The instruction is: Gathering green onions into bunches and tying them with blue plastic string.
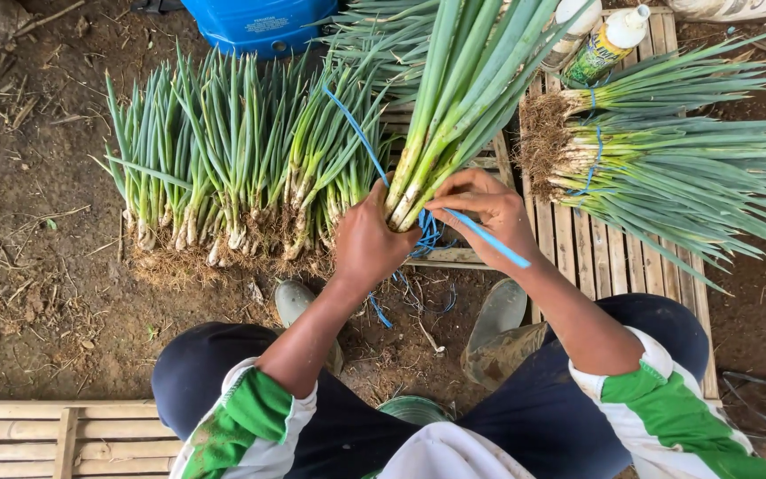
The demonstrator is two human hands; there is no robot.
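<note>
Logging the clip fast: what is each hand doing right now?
Left hand: closed around the bunch of green onions.
Right hand: fingers pinching the blue strap at the bunch's base.

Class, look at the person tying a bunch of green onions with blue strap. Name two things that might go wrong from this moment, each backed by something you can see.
1. The left hand alone clamps the bunch of green onions near its base; if that grip loosens, the stalks may fan apart.
2. The right hand pinches the thin blue strap, whose other end runs loose over the leaves; it might slip free or cut into the stalks.
</note>
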